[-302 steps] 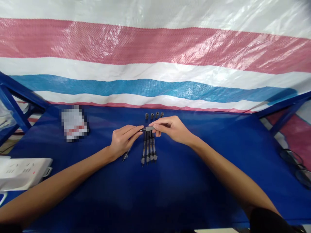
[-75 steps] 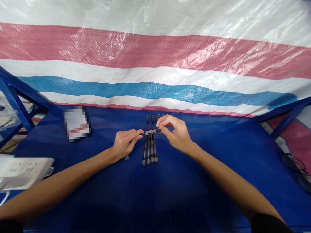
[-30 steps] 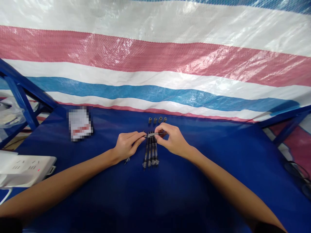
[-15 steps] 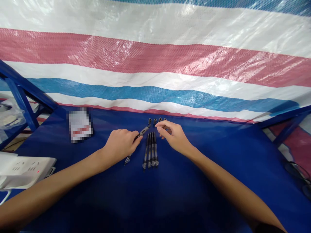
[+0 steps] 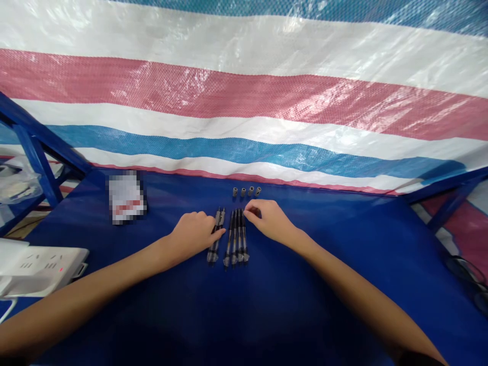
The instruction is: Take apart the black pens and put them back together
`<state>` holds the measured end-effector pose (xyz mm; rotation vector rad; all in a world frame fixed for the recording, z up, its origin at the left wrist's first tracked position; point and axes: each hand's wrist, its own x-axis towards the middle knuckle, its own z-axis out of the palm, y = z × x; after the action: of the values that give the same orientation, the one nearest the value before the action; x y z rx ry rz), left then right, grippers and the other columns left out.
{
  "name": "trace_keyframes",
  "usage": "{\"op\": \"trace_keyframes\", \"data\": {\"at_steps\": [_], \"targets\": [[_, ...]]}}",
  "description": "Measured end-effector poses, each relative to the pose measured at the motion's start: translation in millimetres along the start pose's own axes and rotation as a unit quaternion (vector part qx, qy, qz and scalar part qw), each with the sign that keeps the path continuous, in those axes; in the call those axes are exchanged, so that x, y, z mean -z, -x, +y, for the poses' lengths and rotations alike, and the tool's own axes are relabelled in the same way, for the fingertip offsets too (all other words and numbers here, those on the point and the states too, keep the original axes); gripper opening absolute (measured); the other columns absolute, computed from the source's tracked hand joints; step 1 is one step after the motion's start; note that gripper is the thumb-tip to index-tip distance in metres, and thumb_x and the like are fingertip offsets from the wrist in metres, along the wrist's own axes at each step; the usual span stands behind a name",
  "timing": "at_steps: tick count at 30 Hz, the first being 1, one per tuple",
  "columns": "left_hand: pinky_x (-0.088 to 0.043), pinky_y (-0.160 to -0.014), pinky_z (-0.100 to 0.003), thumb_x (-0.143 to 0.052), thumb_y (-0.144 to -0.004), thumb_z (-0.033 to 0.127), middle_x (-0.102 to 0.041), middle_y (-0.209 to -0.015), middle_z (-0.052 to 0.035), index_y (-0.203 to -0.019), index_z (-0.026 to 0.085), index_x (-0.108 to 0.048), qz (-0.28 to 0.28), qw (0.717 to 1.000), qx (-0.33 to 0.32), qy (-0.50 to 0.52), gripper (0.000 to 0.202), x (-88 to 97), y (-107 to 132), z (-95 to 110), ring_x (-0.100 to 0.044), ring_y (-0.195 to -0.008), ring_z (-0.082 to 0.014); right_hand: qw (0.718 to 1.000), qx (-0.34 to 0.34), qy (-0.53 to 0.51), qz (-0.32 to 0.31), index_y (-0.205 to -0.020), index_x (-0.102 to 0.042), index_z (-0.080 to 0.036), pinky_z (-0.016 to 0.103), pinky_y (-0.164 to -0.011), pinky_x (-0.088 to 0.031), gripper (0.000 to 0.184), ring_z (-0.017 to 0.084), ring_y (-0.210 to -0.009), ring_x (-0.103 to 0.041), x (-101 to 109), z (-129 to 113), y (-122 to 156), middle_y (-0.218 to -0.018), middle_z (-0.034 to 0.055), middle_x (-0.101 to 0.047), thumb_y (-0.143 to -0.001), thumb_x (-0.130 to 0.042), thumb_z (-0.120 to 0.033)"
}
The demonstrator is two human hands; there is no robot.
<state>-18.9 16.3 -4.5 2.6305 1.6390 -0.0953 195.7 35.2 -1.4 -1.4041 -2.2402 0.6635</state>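
Note:
My left hand (image 5: 194, 233) is closed over two capped pens (image 5: 220, 218) lying side by side, its thumb across them and its other fingers partly hidden. Their grey caps point away from me. Just to the right, several uncapped pens (image 5: 235, 236) lie in a row, dark ends away from me and small clear wraps at the near ends. My right hand (image 5: 270, 218) pinches the far end of the rightmost uncapped pen (image 5: 244, 229) between thumb and forefinger. Beyond the row, several loose grey pen caps (image 5: 243, 192) stand in a line.
A blurred white packet (image 5: 127, 195) lies at the back left of the blue table (image 5: 324, 305). A white power strip (image 5: 49, 267) sits at the left edge. Behind the table hangs a striped plastic sheet (image 5: 244, 96), with blue frame bars (image 5: 36, 152) at the sides.
My left hand has lowered the tilted capped pen onto the table beside another capped pen. My right hand has moved from near the caps toward me, to the rightmost uncapped pen.

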Motion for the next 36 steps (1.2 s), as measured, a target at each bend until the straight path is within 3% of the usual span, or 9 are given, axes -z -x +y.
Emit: {"op": "trace_keyframes", "data": {"at_steps": [3,12,16,19,22,24,27,31,36], "targets": [[-0.034,-0.049,-0.026,-0.051,-0.085,0.046,-0.060,-0.054,-0.0062,-0.054,0.016,-0.060,0.044,0.999,-0.002,0.031,0.044,-7.3,0.9,5.5,-0.058,-0.050,-0.0193,0.998,-0.007,0.048,-0.037,-0.091,-0.062,-0.017,0.026,-0.059,-0.036,0.010,0.014,-0.063,-0.055,-6.1,2.4,1.0,-0.068,0.0002,-0.062,-0.084,-0.056,-0.021],[-0.020,-0.047,-0.025,-0.047,-0.087,0.049,-0.060,-0.052,-0.0024,-0.057,0.018,-0.059,0.087,0.995,-0.002,0.047,0.045,-10.1,-6.4,1.6,-0.054,-0.047,-0.0161,0.988,-0.067,0.129,-0.046,-0.132,-0.046,-0.011,0.031,-0.061,-0.042,0.051,0.023,-0.075,-0.064,-18.2,-0.3,2.9,-0.083,0.0087,-0.069,-0.084,-0.051,-0.026],[-0.020,-0.046,-0.024,-0.045,-0.091,0.041,-0.059,-0.052,0.0002,-0.057,0.017,-0.057,0.185,0.977,-0.018,0.107,0.043,-20.2,-7.8,2.2,-0.048,-0.045,-0.0110,0.981,-0.069,0.173,-0.047,-0.129,-0.049,-0.011,0.033,-0.061,-0.044,0.049,0.026,-0.077,-0.065,-19.9,-7.5,5.8,-0.086,0.0122,-0.070,-0.082,-0.051,-0.026],[-0.027,-0.048,-0.022,-0.043,-0.093,0.032,-0.057,-0.052,0.0015,-0.059,0.016,-0.058,0.269,0.945,-0.058,0.175,0.041,-27.5,-7.5,2.4,-0.046,-0.046,-0.0077,0.975,-0.073,0.205,-0.049,-0.118,-0.055,-0.012,0.033,-0.059,-0.043,0.041,0.026,-0.073,-0.065,-19.4,-8.8,6.7,-0.086,0.0139,-0.070,-0.078,-0.052,-0.022],[-0.031,-0.048,-0.021,-0.045,-0.094,0.030,-0.053,-0.051,0.0030,-0.061,0.016,-0.059,0.311,0.915,-0.089,0.241,0.038,-29.2,-7.2,1.3,-0.044,-0.045,-0.0063,0.973,-0.081,0.215,-0.038,-0.106,-0.061,-0.014,0.030,-0.057,-0.041,0.033,0.023,-0.067,-0.063,-14.4,-4.9,4.5,-0.078,0.0116,-0.069,-0.074,-0.054,-0.019],[-0.034,-0.049,-0.020,-0.047,-0.093,0.028,-0.054,-0.052,0.0031,-0.065,0.016,-0.060,0.329,0.898,-0.102,0.274,0.034,-27.7,-6.8,-0.1,-0.045,-0.046,-0.0062,0.982,-0.082,0.169,-0.005,-0.097,-0.064,-0.016,0.029,-0.058,-0.041,0.028,0.020,-0.063,-0.060,-7.8,-1.6,2.4,-0.069,0.0066,-0.066,-0.070,-0.056,-0.017],[-0.040,-0.053,-0.020,-0.048,-0.093,0.023,-0.060,-0.061,0.0011,-0.077,0.015,-0.063,0.354,0.877,-0.130,0.298,0.022,-24.3,-5.4,-2.1,-0.051,-0.052,-0.0070,0.995,-0.064,-0.020,0.069,-0.094,-0.063,-0.019,0.028,-0.058,-0.043,0.026,0.014,-0.054,-0.054,3.9,-0.6,0.8,-0.058,-0.0028,-0.058,-0.068,-0.058,-0.016],[-0.047,-0.062,-0.021,-0.048,-0.093,0.020,-0.065,-0.073,-0.0021,-0.099,0.014,-0.062,0.355,0.860,-0.186,0.315,0.017,-21.3,-3.5,-2.4,-0.058,-0.062,-0.0088,0.946,-0.041,-0.304,0.102,-0.091,-0.056,-0.020,0.026,-0.050,-0.045,0.016,0.010,-0.045,-0.053,11.7,-6.4,2.7,-0.057,-0.0063,-0.054,-0.076,-0.059,-0.023],[-0.049,-0.065,-0.022,-0.056,-0.089,0.023,-0.067,-0.078,-0.0025,-0.112,0.016,-0.060,0.379,0.867,-0.195,0.258,0.024,-21.6,-4.0,-1.6,-0.060,-0.067,-0.0104,0.904,-0.025,-0.417,0.092,-0.079,-0.058,-0.017,0.028,-0.053,-0.050,0.015,0.014,-0.050,-0.062,9.0,-10.8,4.3,-0.057,-0.0020,-0.061,-0.074,-0.069,-0.026]]}}
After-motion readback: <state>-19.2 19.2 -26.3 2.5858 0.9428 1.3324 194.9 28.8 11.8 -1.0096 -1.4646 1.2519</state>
